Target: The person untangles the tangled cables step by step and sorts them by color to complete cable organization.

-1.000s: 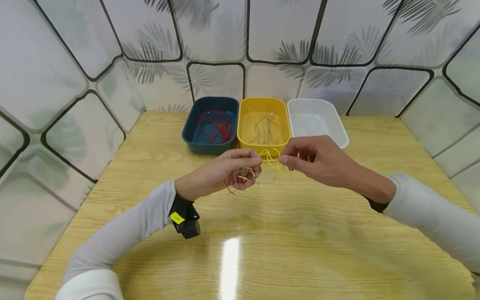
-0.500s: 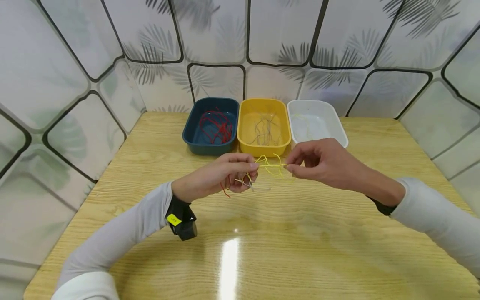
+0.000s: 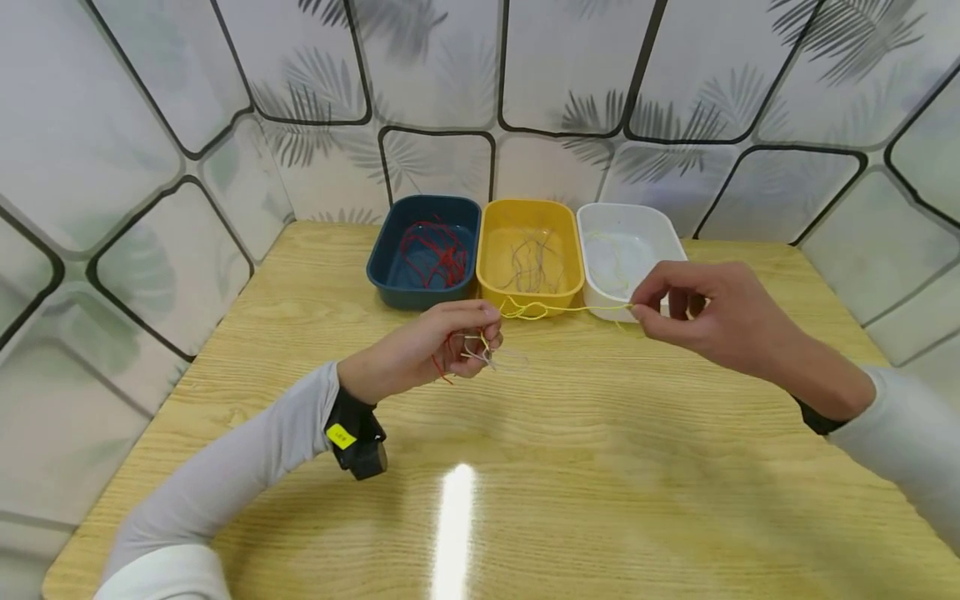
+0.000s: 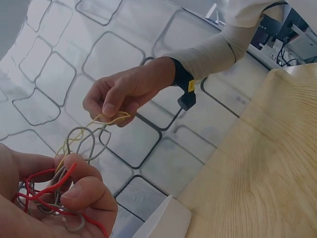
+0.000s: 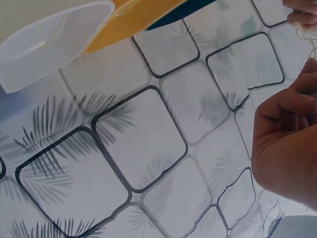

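Note:
My left hand holds a small tangle of strings above the table. In the left wrist view, red string and grey string loop through its curled fingers. Between thumb and fingertips it also grips one end of a yellow string. My right hand pinches the other end, level with the left and out to the right. The yellow strand runs nearly straight near the right hand and bunches into loops by the left thumb.
Three bins stand side by side at the back: a dark blue one with red strings, a yellow one with grey strings, and a white one with yellow string. A patterned wall covering rises behind the wooden table.
My right hand has drawn away to the right, stretching the yellow string from a loose clump into a longer strand. The left hand has shifted slightly left, still holding its tangle.

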{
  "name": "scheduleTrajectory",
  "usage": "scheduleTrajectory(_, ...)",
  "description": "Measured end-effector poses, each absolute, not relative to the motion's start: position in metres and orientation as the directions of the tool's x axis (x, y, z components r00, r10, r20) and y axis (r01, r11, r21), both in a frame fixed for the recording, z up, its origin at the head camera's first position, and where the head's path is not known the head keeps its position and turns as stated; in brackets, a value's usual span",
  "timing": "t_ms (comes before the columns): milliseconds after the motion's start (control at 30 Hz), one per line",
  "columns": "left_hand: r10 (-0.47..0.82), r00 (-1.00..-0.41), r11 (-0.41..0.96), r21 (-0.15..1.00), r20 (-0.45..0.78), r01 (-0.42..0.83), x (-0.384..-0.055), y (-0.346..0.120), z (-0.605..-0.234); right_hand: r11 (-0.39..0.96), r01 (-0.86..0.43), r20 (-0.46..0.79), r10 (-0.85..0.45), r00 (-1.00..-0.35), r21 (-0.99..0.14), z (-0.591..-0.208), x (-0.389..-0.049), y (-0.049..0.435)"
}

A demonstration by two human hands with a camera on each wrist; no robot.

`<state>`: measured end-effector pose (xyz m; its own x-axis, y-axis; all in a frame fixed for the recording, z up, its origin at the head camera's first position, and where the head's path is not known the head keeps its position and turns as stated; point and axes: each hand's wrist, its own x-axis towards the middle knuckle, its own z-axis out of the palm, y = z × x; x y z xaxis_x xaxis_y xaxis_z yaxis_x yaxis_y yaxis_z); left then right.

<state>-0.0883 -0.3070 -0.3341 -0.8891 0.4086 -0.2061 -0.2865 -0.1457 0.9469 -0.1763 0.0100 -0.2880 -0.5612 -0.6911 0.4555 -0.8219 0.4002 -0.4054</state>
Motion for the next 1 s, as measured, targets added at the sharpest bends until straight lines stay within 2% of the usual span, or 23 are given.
scheduleTrajectory(233,0.341,-0.913,-0.210,0.928,-0.226,-0.308,-0.088,-0.319,-0.336,0.512,-0.705,0.470,-0.526,-0.709,-0.491,-0.285,-0.200,0.039)
scheduleTrajectory(433,0.339,-0.913,-0.205,0.930,-0.225,-0.305,-0.088,-0.319,-0.337,0.623,-0.584,0.412,-0.416,-0.811,-0.520,-0.281,-0.232,0.063)
scheduleTrajectory(600,0.339,-0.913,-0.205,0.929,-0.229,-0.309,-0.088,-0.319,-0.337,0.698,-0.457,0.310,-0.337,-0.889,-0.551,-0.285,-0.264,0.077)
scheduleTrajectory(767,0.337,-0.911,-0.212,0.923,-0.239,-0.321,-0.085,-0.319,-0.336,0.741,-0.383,0.197,-0.330,-0.923,-0.551,-0.302,-0.302,0.081)
scheduleTrajectory(1000,0.329,-0.912,-0.198,0.927,-0.244,-0.319,-0.084,-0.319,-0.335,0.774,-0.366,0.092,-0.375,-0.923,-0.518,-0.329,-0.344,0.068)
